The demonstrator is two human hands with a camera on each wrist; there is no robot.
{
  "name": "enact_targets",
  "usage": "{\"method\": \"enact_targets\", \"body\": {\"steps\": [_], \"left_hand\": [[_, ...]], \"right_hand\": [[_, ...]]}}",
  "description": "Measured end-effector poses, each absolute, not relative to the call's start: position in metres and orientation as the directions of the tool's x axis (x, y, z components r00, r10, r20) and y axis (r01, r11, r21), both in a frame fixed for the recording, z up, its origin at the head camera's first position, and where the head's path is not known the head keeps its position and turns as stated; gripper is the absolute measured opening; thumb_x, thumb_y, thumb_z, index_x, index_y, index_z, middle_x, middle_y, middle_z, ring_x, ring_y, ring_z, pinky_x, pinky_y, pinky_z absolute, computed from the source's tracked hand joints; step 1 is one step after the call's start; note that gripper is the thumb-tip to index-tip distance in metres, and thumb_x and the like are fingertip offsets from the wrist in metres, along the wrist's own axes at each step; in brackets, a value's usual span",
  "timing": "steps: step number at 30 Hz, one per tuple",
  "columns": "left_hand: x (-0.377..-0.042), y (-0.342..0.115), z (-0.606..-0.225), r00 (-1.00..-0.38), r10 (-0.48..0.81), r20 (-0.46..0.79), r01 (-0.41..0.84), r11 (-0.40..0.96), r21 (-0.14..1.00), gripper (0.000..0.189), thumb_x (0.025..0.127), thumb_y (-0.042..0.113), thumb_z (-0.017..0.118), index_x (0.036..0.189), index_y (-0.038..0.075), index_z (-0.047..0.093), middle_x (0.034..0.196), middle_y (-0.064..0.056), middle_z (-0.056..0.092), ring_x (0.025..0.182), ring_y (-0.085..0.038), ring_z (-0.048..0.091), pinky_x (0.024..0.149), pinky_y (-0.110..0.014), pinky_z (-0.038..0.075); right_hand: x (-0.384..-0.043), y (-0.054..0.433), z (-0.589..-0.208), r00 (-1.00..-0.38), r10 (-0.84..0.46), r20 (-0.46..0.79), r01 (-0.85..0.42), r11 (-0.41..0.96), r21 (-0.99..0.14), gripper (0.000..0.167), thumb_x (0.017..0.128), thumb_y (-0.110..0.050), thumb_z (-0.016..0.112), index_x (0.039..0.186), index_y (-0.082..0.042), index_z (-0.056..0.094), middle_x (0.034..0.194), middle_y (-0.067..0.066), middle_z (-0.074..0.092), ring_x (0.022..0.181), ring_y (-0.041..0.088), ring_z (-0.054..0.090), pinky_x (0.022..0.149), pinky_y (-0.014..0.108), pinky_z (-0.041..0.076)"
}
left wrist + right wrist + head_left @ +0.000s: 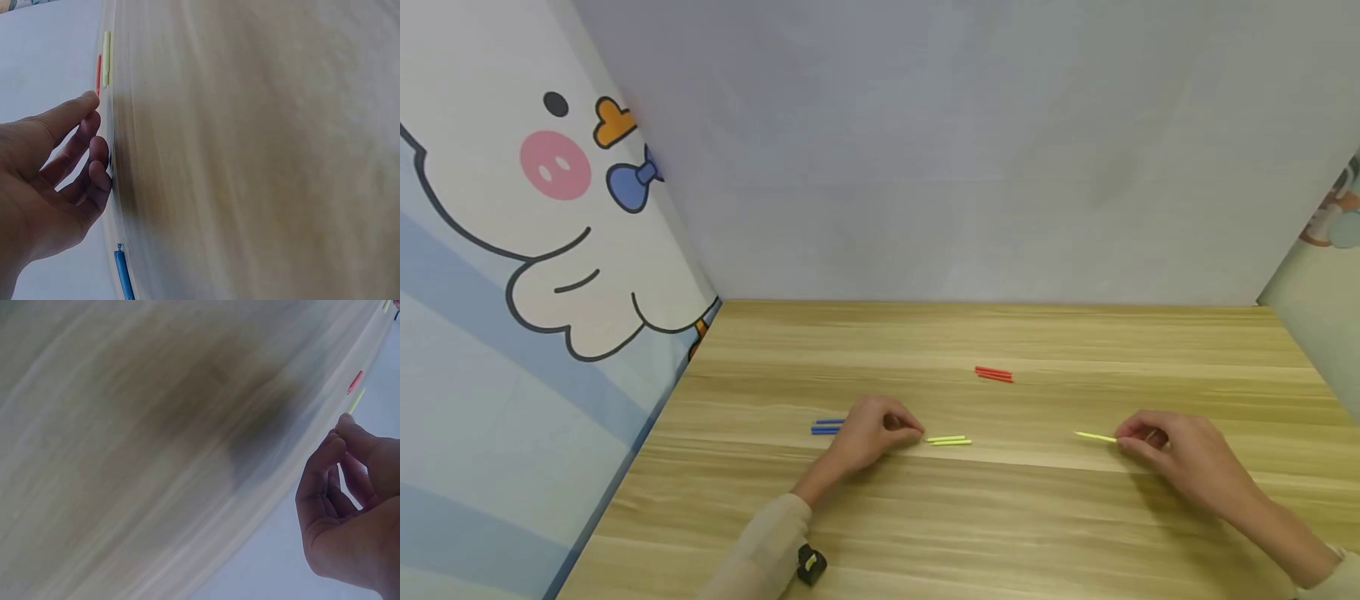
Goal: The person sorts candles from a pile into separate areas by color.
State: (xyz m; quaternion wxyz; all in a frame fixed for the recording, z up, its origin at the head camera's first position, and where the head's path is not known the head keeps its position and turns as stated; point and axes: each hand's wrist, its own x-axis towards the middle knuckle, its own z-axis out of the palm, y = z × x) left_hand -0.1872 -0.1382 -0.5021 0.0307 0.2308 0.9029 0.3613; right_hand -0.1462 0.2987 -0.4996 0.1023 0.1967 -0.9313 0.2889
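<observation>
Between thumb and fingertips, my right hand [1183, 454] pinches one end of a thin yellow candle [1095, 436], which points left, just above the table. In the right wrist view this candle [357, 400] sticks out beyond the fingertips. My left hand [872, 433] has its thumb and index fingertips close together at the left ends of two yellow candles [950, 441] lying side by side; whether they touch is unclear. Several blue candles [827, 431] are partly hidden behind the left hand. In the left wrist view a blue candle [124, 275] shows a wick-like tip.
Several red candles [994, 375] lie together farther back on the wood-grain table [880, 533]. A pale wall [970, 167] rises at the table's back edge, and a panel with a cartoon bird [572, 233] stands along the left. Near the left sleeve is a small black object [811, 565].
</observation>
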Motion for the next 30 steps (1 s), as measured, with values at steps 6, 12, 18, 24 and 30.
{"method": "enact_targets", "body": {"steps": [6, 12, 18, 24, 30], "left_hand": [[-0.186, -0.135, -0.505, -0.894, 0.434, 0.111, 0.391, 0.634, 0.667, 0.004, 0.091, 0.017, 0.085, 0.094, 0.015, 0.086, 0.084, 0.008, 0.074, 0.073, -0.002, 0.058, 0.071, -0.024, 0.049], [-0.187, -0.131, -0.507, -0.892, 0.434, 0.126, 0.406, 0.647, 0.645, 0.005, 0.088, 0.02, 0.087, 0.092, 0.017, 0.086, 0.084, 0.009, 0.075, 0.073, -0.001, 0.056, 0.072, -0.024, 0.044], [-0.185, -0.129, -0.506, -0.896, 0.425, 0.129, 0.405, 0.661, 0.632, 0.006, 0.086, 0.019, 0.089, 0.091, 0.019, 0.086, 0.083, 0.01, 0.075, 0.072, -0.001, 0.054, 0.071, -0.024, 0.041], [-0.184, -0.128, -0.506, -0.898, 0.417, 0.137, 0.407, 0.672, 0.619, 0.006, 0.085, 0.02, 0.089, 0.089, 0.019, 0.086, 0.083, 0.01, 0.075, 0.072, -0.002, 0.055, 0.071, -0.025, 0.041], [-0.185, -0.126, -0.506, -0.897, 0.419, 0.143, 0.414, 0.682, 0.603, 0.004, 0.085, 0.019, 0.089, 0.088, 0.018, 0.086, 0.083, 0.01, 0.075, 0.07, -0.002, 0.053, 0.07, -0.025, 0.041]], "right_hand": [[-0.147, 0.303, -0.504, -0.903, -0.316, 0.289, -0.424, 0.756, -0.498, 0.011, 0.089, -0.011, 0.084, 0.091, -0.02, 0.078, 0.083, -0.014, 0.072, 0.07, -0.006, 0.058, 0.06, 0.023, 0.051], [-0.148, 0.308, -0.508, -0.902, -0.321, 0.289, -0.427, 0.757, -0.494, 0.013, 0.089, -0.009, 0.083, 0.091, -0.021, 0.078, 0.083, -0.014, 0.073, 0.069, -0.006, 0.058, 0.06, 0.023, 0.05], [-0.149, 0.311, -0.511, -0.904, -0.316, 0.287, -0.422, 0.761, -0.492, 0.013, 0.089, -0.01, 0.083, 0.091, -0.021, 0.078, 0.083, -0.014, 0.073, 0.068, -0.006, 0.059, 0.06, 0.024, 0.05], [-0.15, 0.311, -0.511, -0.908, -0.314, 0.278, -0.415, 0.769, -0.487, 0.013, 0.09, -0.01, 0.083, 0.091, -0.022, 0.078, 0.084, -0.014, 0.073, 0.07, -0.006, 0.059, 0.061, 0.024, 0.051], [-0.15, 0.312, -0.513, -0.912, -0.305, 0.275, -0.405, 0.775, -0.485, 0.013, 0.09, -0.01, 0.083, 0.091, -0.022, 0.078, 0.08, -0.016, 0.071, 0.066, -0.006, 0.056, 0.059, 0.024, 0.047]]}}
